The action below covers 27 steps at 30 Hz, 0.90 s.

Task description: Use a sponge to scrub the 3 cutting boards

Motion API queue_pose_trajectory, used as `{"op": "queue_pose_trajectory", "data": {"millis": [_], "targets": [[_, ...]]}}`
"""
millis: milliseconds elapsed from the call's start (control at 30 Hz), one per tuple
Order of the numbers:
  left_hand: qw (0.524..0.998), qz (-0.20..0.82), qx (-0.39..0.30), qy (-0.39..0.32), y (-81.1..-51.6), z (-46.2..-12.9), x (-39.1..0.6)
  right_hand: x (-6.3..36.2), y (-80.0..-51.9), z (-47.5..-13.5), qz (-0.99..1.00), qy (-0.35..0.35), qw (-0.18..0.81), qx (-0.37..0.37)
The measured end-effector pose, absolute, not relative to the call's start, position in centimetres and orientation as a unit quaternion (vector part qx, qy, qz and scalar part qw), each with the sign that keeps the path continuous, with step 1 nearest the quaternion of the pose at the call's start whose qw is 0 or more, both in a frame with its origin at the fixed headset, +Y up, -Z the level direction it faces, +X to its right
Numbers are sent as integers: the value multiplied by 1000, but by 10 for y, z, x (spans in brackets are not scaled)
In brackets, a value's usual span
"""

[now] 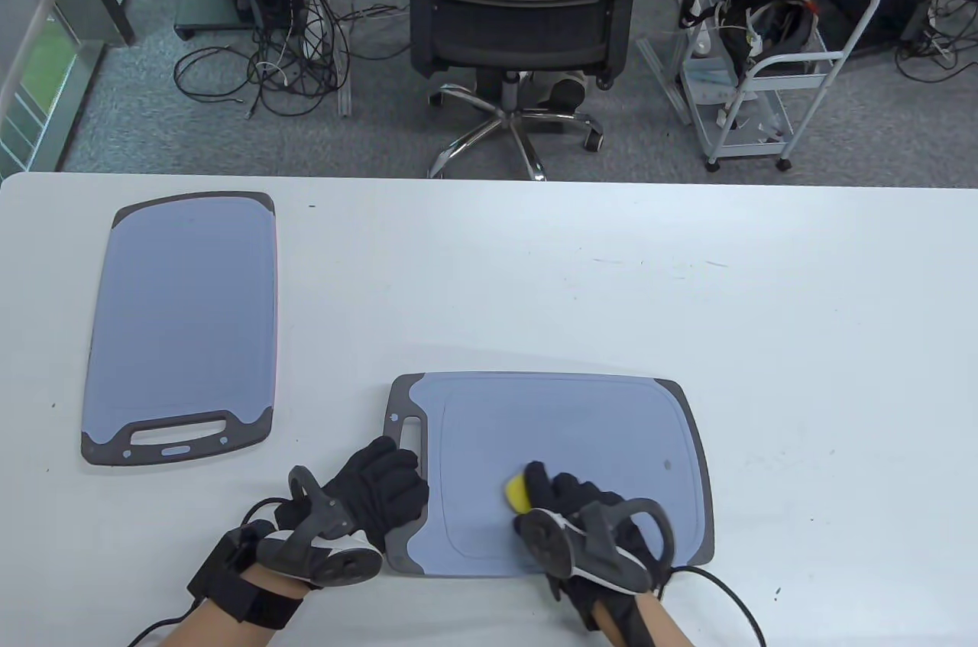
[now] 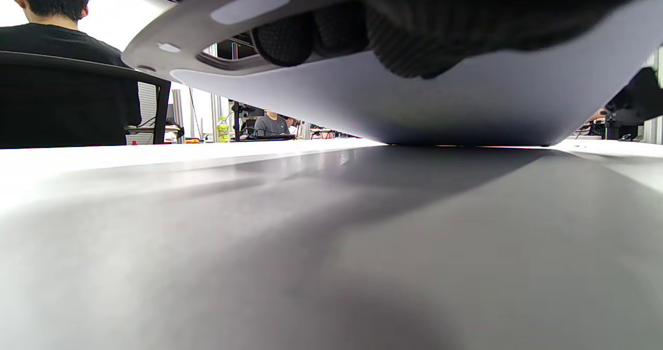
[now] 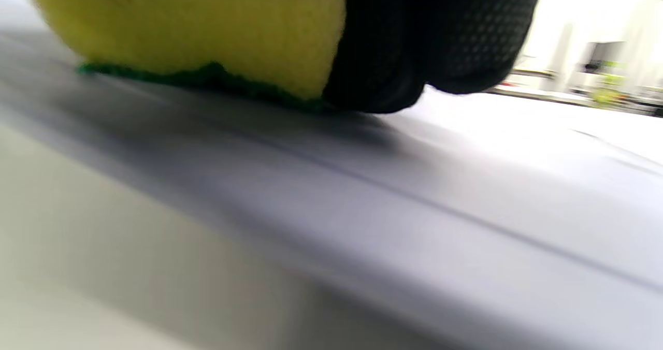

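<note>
apparently two boards (image 1: pixel 183 326), one sponge (image 1: pixel 518 492).

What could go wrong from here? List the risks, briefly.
1. The left hand has lifted the handle end of the near board off the table; the left wrist view shows only the far edge touching. Pressure from the sponge may make it pivot or slide.
2. The right hand scrubs near the front edge, so far areas may be missed.
3. Only two boards are visible; the far board could be skipped.
</note>
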<state>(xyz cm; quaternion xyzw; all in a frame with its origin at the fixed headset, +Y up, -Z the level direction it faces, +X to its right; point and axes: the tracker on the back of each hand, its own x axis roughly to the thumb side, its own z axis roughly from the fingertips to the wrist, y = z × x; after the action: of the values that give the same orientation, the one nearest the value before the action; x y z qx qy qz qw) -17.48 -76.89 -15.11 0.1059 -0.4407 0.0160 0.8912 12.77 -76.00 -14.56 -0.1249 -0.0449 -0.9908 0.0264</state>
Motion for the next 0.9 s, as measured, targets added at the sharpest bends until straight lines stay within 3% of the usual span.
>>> {"op": "queue_pose_trajectory", "data": {"millis": [133,233,300,400,567,667,767,900], "targets": [[891,15,106,-440,-769,-151,-175,222,-772,-140,-996,-74,31,39],[891,15,106,-440,-769,-151,-174,247,-775,-139,-994,-82,15,76],[892,18,106,-439,-769,-151,-174,232,-774,-141,-996,-70,12,57],[892,17,106,-439,-769,-151,-174,185,-767,-145,-998,-43,13,-48],[892,16,107,-439,-769,-151,-174,50,-748,-134,-966,-22,-13,-258],[891,16,108,-440,-769,-151,-174,2,-740,-122,-941,-4,-2,-339],[892,17,108,-440,-769,-151,-174,6,-740,-124,-944,-5,12,-331],[891,17,108,-440,-769,-151,-174,64,-748,-133,-971,-27,11,-238]]}}
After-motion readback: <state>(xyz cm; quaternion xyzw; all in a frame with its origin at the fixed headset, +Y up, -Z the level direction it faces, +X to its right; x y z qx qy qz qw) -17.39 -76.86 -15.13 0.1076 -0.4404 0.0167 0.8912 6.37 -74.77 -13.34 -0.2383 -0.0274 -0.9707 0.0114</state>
